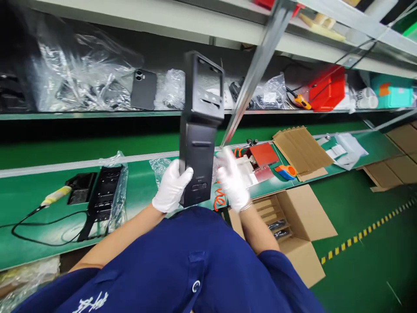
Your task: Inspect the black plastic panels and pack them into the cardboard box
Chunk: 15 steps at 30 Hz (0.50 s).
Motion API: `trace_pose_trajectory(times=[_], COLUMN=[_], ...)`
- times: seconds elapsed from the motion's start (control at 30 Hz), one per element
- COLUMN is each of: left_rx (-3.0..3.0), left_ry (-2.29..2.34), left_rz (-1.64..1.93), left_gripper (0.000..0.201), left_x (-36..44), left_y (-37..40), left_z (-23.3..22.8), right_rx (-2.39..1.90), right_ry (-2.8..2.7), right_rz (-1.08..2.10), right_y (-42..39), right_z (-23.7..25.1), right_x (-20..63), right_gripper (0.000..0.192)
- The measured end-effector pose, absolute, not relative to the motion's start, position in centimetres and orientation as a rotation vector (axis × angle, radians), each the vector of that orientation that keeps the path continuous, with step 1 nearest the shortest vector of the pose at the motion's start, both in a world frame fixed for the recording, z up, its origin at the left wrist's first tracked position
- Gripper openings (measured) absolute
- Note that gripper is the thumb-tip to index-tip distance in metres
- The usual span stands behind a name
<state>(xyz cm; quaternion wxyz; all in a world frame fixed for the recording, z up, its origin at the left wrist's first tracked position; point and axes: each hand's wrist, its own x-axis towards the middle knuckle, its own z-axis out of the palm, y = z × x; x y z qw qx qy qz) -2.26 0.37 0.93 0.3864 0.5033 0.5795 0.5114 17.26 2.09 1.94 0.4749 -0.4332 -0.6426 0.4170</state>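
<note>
A long black plastic housing [200, 148] stands nearly upright in front of my chest, with a rectangular window at its top end and a small slotted recess near the bottom. Wrapped around its lower left edge is my white-gloved left hand [172, 184], thumb on the front face. Just right of the housing, my gloved right hand [233, 180] is raised and blurred by motion. Whether it touches the housing's edge I cannot make out, and its fingers are smeared. Clear plastic wrap [160, 168] lies on the bench behind the left hand.
On the green bench at left are a black frame part [106, 191] and a yellow-handled corded tool [56, 196]. An open cardboard box [296, 213] stands at lower right. Cardboard sheets [301, 150], a red block [263, 154] and an orange-blue tape dispenser [286, 171] lie right. A metal post [252, 76] rises centrally.
</note>
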Motion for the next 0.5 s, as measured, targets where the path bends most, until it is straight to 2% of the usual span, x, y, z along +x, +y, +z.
trace_pose_trajectory(times=[0.13,0.33,0.5], left_rx=[1.175,1.138,1.133], left_ry=[1.623,1.787,1.781], left_rz=[1.557,1.738,1.752], left_gripper=[0.041,0.039,0.04], left_x=[-3.1,-3.8,-4.5], left_y=[0.3,-0.7,0.2], left_z=[1.8,1.5,0.3], right_rx=[-1.057,-0.983,-0.947], right_ry=[-1.702,-1.706,-1.664], right_rz=[1.075,1.01,1.018], right_y=[-0.1,1.8,3.0], right_z=[-0.7,0.0,-1.4], right_x=[10.6,8.6,8.6], right_gripper=[0.082,0.062,0.058])
